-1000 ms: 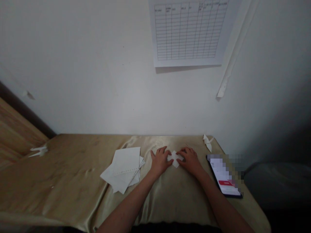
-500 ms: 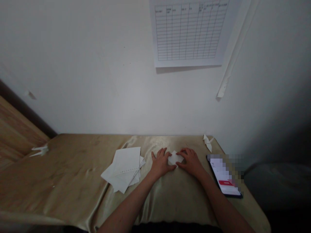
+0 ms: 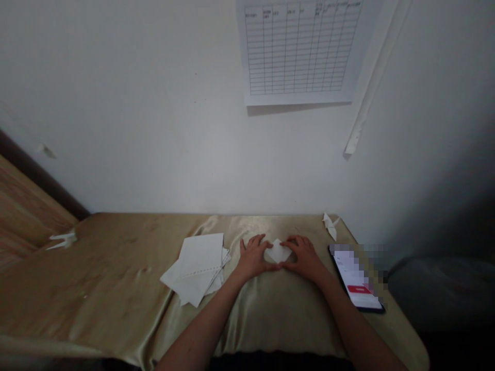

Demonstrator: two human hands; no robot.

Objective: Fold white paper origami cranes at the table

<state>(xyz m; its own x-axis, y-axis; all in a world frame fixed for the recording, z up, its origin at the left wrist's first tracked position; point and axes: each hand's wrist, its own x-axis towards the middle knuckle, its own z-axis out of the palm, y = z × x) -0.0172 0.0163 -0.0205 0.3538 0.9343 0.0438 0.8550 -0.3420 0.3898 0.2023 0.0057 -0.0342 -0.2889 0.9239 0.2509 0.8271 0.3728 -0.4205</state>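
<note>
A small folded piece of white paper (image 3: 278, 251), diamond-shaped, lies on the cloth-covered table between my hands. On its left side my left hand (image 3: 256, 257) grips the edge with forefinger and thumb, the other fingers spread on the cloth. My right hand (image 3: 303, 256) holds the right side in the same way, its remaining fingers curled. Both thumb tips meet at the paper's near corner and cover it. To the left of my left hand lies a stack of white paper sheets (image 3: 201, 263), loosely fanned.
A phone (image 3: 358, 281) with a lit screen lies right of my right arm. Folded paper figures rest at the back right (image 3: 330, 226) and far left (image 3: 64, 239) of the table (image 3: 116, 278). A printed chart (image 3: 297, 56) hangs on the wall behind.
My right thumb has slid down to the near corner, beside the left thumb. More of the folded paper's face now shows between my fingers. The other things stay put.
</note>
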